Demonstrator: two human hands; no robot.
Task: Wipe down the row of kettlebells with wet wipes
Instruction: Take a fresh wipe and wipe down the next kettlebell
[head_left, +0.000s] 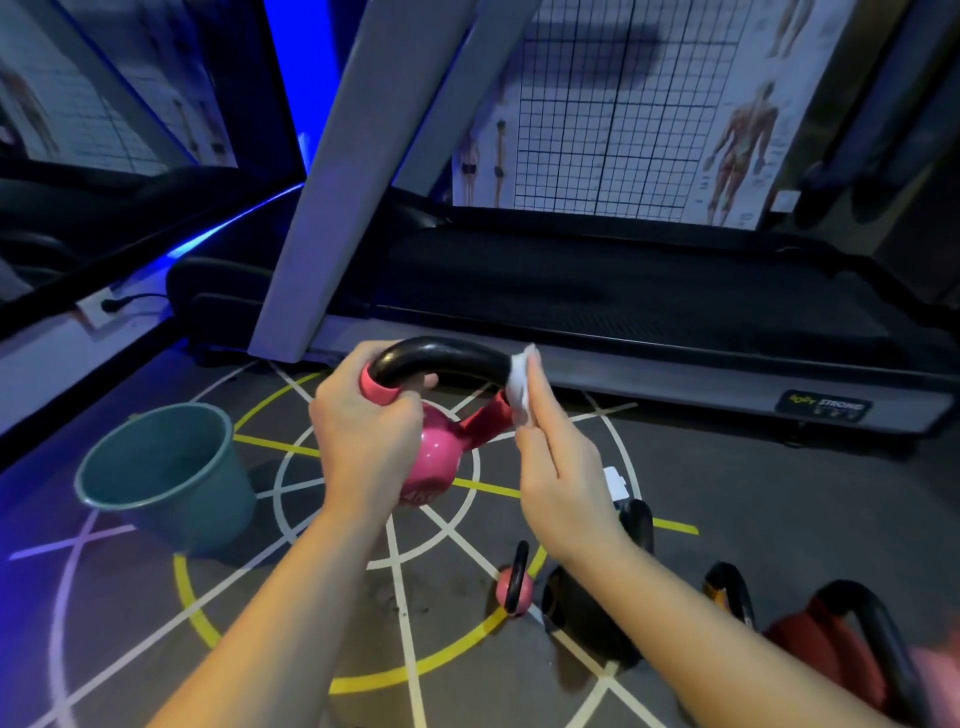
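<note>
A pink kettlebell with a black handle is held up off the floor in the middle of the view. My left hand grips the left end of its handle. My right hand pinches a white wet wipe against the handle's right bend. On the floor at the lower right stand other kettlebells: a small pink one, a black one, an orange-marked one and a red one at the edge.
A teal bucket stands on the floor to the left. A treadmill with a grey upright runs across behind the hands. A white packet lies behind the black kettlebell. The grey floor carries white and yellow lines.
</note>
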